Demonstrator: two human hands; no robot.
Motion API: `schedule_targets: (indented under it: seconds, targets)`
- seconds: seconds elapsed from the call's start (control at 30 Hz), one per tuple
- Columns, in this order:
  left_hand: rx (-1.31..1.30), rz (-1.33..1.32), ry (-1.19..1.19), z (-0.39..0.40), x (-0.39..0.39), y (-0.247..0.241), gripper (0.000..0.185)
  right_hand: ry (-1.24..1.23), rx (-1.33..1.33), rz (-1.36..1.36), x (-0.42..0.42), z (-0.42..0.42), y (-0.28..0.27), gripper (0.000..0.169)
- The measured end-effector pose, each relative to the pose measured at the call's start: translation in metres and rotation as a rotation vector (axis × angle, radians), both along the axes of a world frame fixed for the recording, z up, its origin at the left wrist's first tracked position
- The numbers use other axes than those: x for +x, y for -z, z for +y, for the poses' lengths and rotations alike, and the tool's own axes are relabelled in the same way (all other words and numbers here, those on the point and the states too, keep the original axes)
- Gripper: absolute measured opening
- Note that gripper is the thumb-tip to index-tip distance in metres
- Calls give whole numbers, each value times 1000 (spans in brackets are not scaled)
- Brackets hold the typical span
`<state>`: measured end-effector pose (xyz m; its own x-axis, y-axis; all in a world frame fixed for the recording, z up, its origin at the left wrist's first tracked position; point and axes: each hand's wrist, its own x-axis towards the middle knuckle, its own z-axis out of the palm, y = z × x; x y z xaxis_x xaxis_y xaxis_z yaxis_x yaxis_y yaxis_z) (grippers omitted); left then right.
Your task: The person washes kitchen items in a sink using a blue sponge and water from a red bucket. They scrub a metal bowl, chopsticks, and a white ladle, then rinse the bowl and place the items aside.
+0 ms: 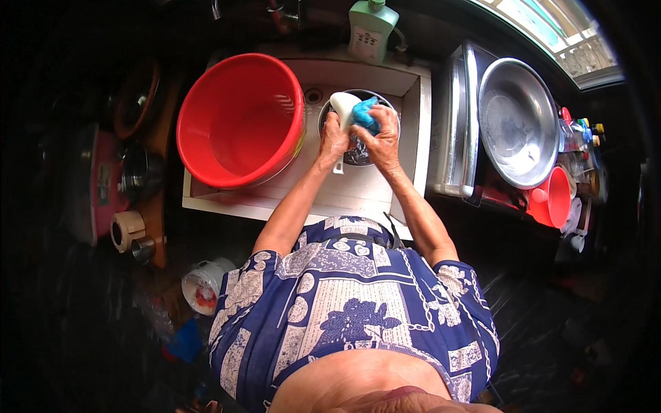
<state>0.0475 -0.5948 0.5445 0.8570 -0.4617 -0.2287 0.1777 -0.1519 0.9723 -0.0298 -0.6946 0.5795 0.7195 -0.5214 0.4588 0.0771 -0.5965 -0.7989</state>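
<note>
My left hand [334, 137] grips a white serving spoon or ladle [343, 105] by its handle, whose slotted end shows below the fingers. A blue scrubbing cloth or mesh [365, 116] is bunched in my right hand [381, 137], close beside the spoon's head. Both hands are over a round metal pot [356, 157] that stands in the white sink [356, 193]. Wet, foamy-looking contents show in the pot between my wrists. My hands hide much of its inside.
A large red plastic basin [237, 118] fills the sink's left side, near the drain [313, 95]. Behind the sink stands a green bottle [369, 33]. On the right are a steel basin [519, 121], a red plastic vessel [555, 199] and several bottles [578, 134]. A white bucket [204, 284] stands low on the left.
</note>
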Motion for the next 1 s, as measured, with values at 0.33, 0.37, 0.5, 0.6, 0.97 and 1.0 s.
schedule_targets:
  seconds: [0.33,0.37,0.5,0.6,0.97,1.0]
  targets:
    - [-158,-288,369,4,-8,11,40,-62,-63,118,26,-7,14,31]
    - [-163,-300,364,5,-8,-1,41,-80,-3,117,28,-10,11,29]
    - [20,-201,446,21,-16,-23,18,-241,659,291,34,-33,10,24]
    - [-30,-159,513,27,-27,-26,15,-369,802,488,34,-61,9,19]
    - [-66,42,476,17,-16,-22,16,-40,284,334,25,-26,6,27]
    - [-159,-39,436,14,-15,-10,20,-5,103,190,26,-10,3,31]
